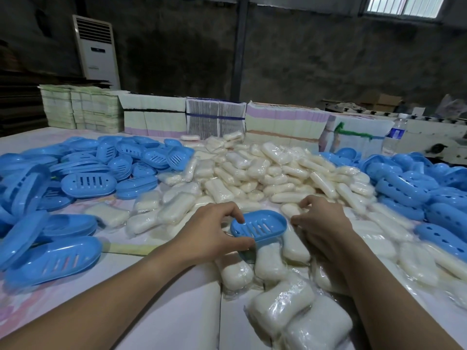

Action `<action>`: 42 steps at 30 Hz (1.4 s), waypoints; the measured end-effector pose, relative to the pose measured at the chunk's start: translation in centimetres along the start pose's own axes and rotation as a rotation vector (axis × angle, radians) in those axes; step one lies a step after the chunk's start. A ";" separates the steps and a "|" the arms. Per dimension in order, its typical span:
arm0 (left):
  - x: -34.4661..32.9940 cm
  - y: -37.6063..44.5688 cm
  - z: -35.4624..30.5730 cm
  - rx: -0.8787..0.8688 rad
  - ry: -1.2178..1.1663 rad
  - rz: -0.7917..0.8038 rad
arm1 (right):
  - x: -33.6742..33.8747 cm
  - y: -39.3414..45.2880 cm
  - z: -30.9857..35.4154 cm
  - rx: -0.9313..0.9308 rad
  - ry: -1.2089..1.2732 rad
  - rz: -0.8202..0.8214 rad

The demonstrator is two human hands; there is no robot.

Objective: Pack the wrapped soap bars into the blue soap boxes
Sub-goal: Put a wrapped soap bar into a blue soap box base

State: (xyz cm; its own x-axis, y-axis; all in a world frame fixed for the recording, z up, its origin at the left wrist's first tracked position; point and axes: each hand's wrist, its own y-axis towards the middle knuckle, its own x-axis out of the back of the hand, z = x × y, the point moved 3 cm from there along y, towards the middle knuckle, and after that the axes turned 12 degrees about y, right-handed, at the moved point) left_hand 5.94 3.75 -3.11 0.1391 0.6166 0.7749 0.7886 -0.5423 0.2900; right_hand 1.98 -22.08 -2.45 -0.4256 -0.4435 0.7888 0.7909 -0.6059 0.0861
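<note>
Between the two hands, low over the middle of the heap, sits the piece being worked: the left hand (214,229) pinches a blue oval plastic soap-box tray with drainage slots (259,227), thumb under its near rim and index finger curled over the far rim, so the tray is held tilted with its hollow facing up and nothing in it. Just to the right of that tray, the right hand (319,223) hovers palm-down with its fingers curled onto the white soap bars sealed in clear film (267,261); it looks to be gathering or picking one, but whether it has actually closed on a bar cannot be told, since the fingertips are buried among the wrappers. Judging by this, the step in hand is the loading of a single bar into an open tray, and it is not yet done. The next move would call for the right hand to lift one wrapped bar free of its neighbours, turn it lengthwise to match the oval, and seat it flat in the tray while the left hand keeps the tray level. Beyond the hands the wrapped bars spread away in a broad mound. Left of the left hand lies a pile of blue slotted trays and lids (88,184); right of the right hand lies another pile of blue boxes pierced with holes (404,188). Farther off stand stacks of flat printed cartons (214,120), a clear water bottle (395,133), and a white floor-standing air conditioner (97,49).
</note>
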 end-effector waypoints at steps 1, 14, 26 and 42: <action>0.0 0.0 0.1 -0.005 -0.009 0.009 | 0.0 -0.1 0.0 0.011 0.002 -0.019; 0.8 0.2 0.3 -0.001 -0.089 0.056 | 2.3 -2.8 2.5 0.404 0.318 -0.065; 1.1 0.3 0.9 -0.045 -0.129 0.147 | 1.2 -6.1 4.8 0.721 0.323 0.332; 0.6 0.8 1.6 -0.093 -0.094 0.145 | 1.4 -4.9 3.5 0.594 0.364 0.452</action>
State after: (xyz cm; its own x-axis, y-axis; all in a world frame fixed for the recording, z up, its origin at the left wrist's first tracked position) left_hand 7.57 4.64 -3.27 0.3058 0.5765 0.7577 0.6979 -0.6771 0.2335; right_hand -0.94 -17.42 0.34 -0.0460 -0.8083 0.5869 0.9769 0.0864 0.1956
